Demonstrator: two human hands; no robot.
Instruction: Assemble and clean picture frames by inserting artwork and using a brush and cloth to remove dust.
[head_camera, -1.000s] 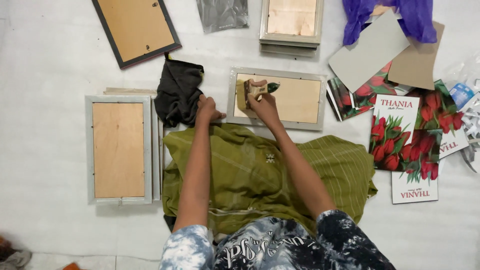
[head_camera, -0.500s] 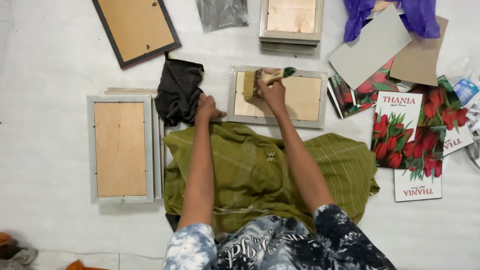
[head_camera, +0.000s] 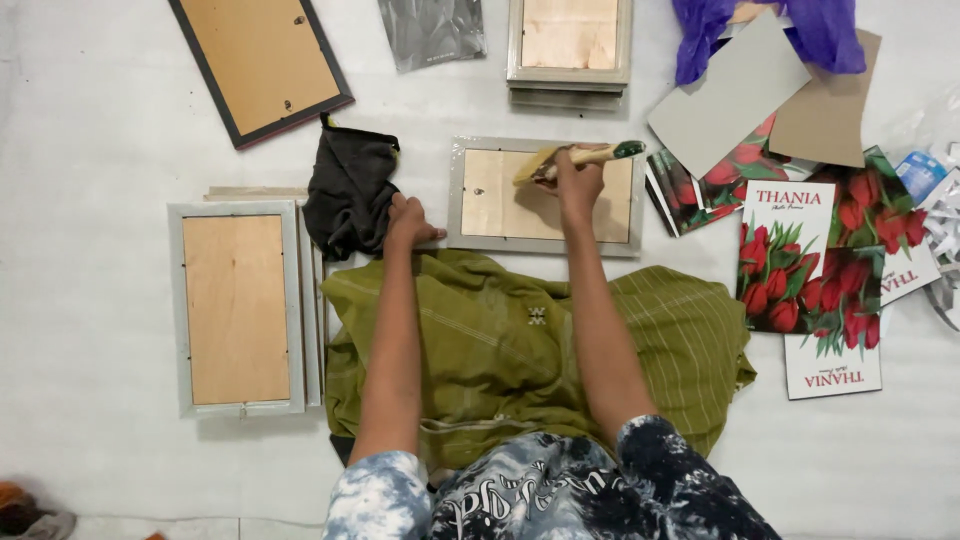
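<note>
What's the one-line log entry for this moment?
right hand: grip on brush over frame back | left hand: pressing frame's lower-left corner | black cloth: beside left hand

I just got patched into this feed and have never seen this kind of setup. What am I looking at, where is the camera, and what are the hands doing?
There is no machine here: a person sits on a white floor, and the single camera, worn on their head, looks down at their two bare arms.

The right hand grips a paintbrush with pale bristles and a dark green handle tip, held over the brown backing of a grey picture frame lying face down. The left hand presses on that frame's near left corner, beside a dark cloth.

Around them lie more face-down frames, a stack of frames, flower prints, cardboard sheets and a purple bag.
</note>
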